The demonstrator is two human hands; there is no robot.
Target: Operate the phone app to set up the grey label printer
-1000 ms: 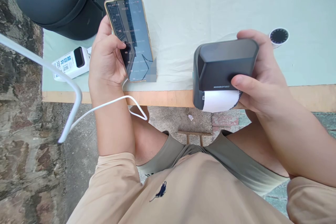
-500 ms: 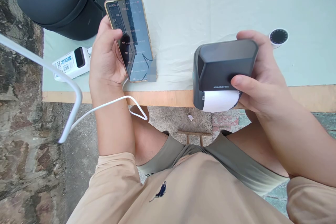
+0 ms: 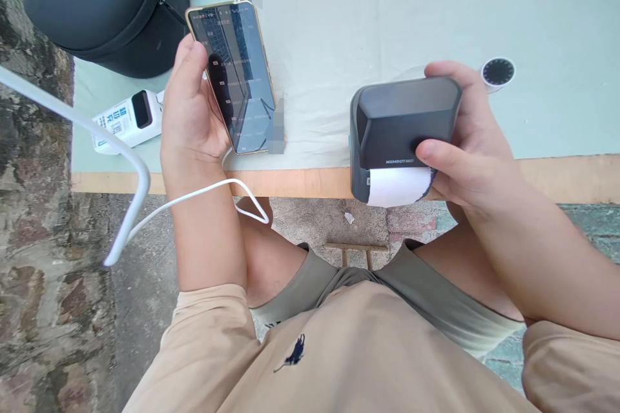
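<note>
My left hand (image 3: 194, 103) is closed round a smartphone (image 3: 237, 77) with a gold edge and a lit, dark screen of text rows. The left thumb rests along the phone's left edge. A white cable (image 3: 208, 188) runs from the phone's lower end across my left forearm. On the right, my right hand (image 3: 477, 135) grips a dark grey label printer (image 3: 404, 122) over the table's front edge, thumb on its front and fingers behind it. A strip of white label paper (image 3: 400, 186) sticks out of the printer's lower side.
A black zippered bag (image 3: 106, 6) sits at the table's left back. A white power bank (image 3: 128, 121) with printed labels lies beside my left wrist. Behind my right hand stands a white cylinder with a dark top (image 3: 498, 71). The table (image 3: 314, 182) has a wooden front edge; a stone wall (image 3: 43, 258) rises at left.
My left thumb has lifted off the phone screen and moved up to its left edge. The rows on the screen have shifted. The whole view has moved slightly; the printer is still held.
</note>
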